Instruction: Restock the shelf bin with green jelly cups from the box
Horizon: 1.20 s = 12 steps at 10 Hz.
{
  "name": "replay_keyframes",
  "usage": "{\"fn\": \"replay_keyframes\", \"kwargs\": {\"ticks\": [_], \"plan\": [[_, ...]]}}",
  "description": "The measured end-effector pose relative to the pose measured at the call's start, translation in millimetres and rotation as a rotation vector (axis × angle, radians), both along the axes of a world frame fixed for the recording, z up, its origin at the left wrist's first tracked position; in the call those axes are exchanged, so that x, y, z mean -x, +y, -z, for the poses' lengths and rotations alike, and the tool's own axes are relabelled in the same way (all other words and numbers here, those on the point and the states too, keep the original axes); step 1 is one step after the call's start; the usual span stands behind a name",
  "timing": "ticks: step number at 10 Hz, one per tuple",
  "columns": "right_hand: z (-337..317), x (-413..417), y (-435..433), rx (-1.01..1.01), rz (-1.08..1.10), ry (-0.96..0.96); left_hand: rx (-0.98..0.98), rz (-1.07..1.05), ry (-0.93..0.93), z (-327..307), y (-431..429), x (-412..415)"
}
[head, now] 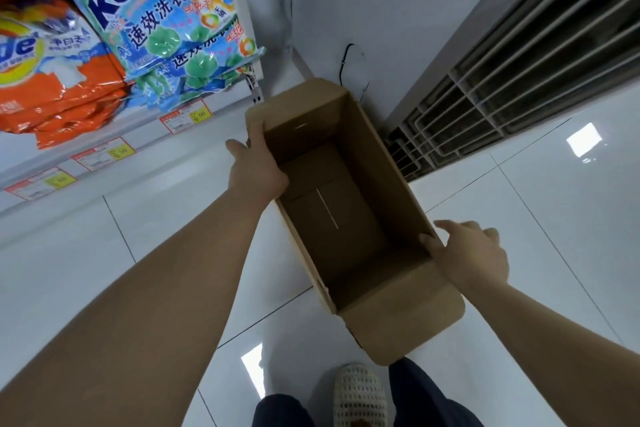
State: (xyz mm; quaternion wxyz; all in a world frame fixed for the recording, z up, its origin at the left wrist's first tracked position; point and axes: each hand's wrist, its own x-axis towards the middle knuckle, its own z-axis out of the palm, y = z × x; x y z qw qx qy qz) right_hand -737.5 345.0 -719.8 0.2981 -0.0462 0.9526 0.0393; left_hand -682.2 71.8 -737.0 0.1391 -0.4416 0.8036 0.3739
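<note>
A brown cardboard box (391, 319) stands open over the white tiled floor, and its inside shows only bare cardboard. My left hand (256, 166) grips the far left edge of the box, fingers over the rim. At the near right edge my right hand (471, 253) holds the rim, with the thumb inside. No green jelly cups and no shelf bin are in view.
A shelf at the left carries blue detergent bags (166, 14) and orange detergent bags (59, 97), with price tags (183, 118) along its edge. A louvred grille (519, 80) runs along the wall at the right. My slipper (360, 392) is below the box.
</note>
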Motion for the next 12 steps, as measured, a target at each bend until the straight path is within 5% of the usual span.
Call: {"fn": "replay_keyframes", "kwargs": {"ticks": [1,2,6,8,10,12], "plan": [[-3.9,-17.6,7.6,0.019,0.234,-0.151,-0.026,-0.065,0.010,0.8,2.5,1.4],[-2.1,-23.4,-2.2,0.251,0.509,-0.293,-0.009,-0.067,0.010,1.4,-2.2,1.4],[8.3,15.1,-58.2,0.758,0.687,-0.052,0.068,-0.114,0.255,4.9,-35.0,17.2],[6.0,13.8,-54.6,0.888,0.809,-0.143,0.012,-0.091,0.303,4.7,-26.1,2.2],[-15.6,7.6,-45.5,0.722,0.708,-0.292,0.111,0.039,0.296,-17.1,-17.0,-20.0],[-69.7,-5.2,-38.7,0.561,0.548,-0.228,0.087,0.059,0.243,-79.0,17.2,-29.9]]}}
